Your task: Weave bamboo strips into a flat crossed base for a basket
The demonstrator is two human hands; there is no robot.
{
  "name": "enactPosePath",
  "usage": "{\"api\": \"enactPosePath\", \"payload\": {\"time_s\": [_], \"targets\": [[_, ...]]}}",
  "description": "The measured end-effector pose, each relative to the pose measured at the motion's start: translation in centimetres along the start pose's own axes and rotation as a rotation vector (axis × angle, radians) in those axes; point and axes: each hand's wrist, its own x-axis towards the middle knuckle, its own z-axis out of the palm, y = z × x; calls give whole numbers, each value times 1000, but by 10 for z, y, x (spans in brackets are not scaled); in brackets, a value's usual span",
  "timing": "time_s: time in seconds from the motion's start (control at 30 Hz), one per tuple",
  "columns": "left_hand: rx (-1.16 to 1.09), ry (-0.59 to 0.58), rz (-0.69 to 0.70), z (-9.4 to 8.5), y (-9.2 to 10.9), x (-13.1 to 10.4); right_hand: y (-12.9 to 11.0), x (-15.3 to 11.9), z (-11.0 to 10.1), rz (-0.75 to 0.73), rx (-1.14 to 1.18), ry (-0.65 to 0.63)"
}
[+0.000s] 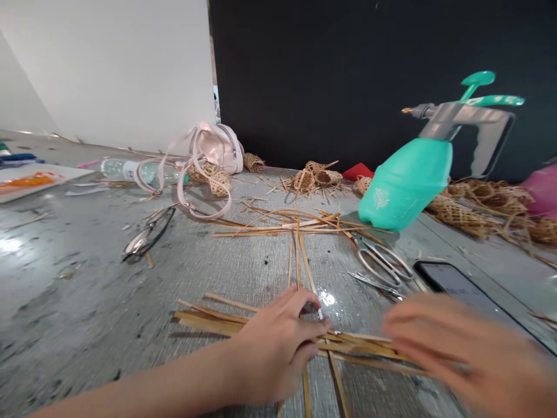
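Note:
Flat bamboo strips lie crosswise on the grey table in front of me. Thinner lengthwise strips run away from me and cross under them. My left hand bears down on the crossing, its fingers curled and its thumb and fingertips gripping the strips there. Part of the crossing is hidden beneath that hand. My right hand is at the right ends of the crosswise strips, blurred by motion, so whether its fingers hold a strip does not show.
Loose strips lie beyond. Scissors, a phone and a green spray bottle are on the right. Eyeglasses, a plastic bottle and a pink bag are left. Woven pieces sit by the dark wall.

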Motion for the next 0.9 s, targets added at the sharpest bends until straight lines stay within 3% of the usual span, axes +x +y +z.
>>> {"api": "enactPosePath", "payload": {"time_s": [0.03, 0.1, 0.2, 0.43, 0.5, 0.6, 0.73, 0.9], "targets": [[42, 0, 13, 0, 0, 0, -20, 8, 3, -84, 50, -71], [100, -5, 30, 0, 1, -1, -46, 16, 12, -25, 29, -35], [117, -37, 31, 0, 1, -2, -61, 15, 24, 1, -15, 34], [153, -111, 35, 0, -1, 0, -60, 8, 38, -38, 107, 61], [164, -126, 31, 0, 0, 0, -58, 7, 42, -28, 193, 15], [160, -135, 35, -1, 1, 0, -53, 2, 47, 50, 323, -73], [154, -117, 39, 0, 0, 2, -45, -6, 51, 262, 473, -161], [150, -64, 17, -5, -2, -3, -43, -11, 53, 307, 593, -203]]}}
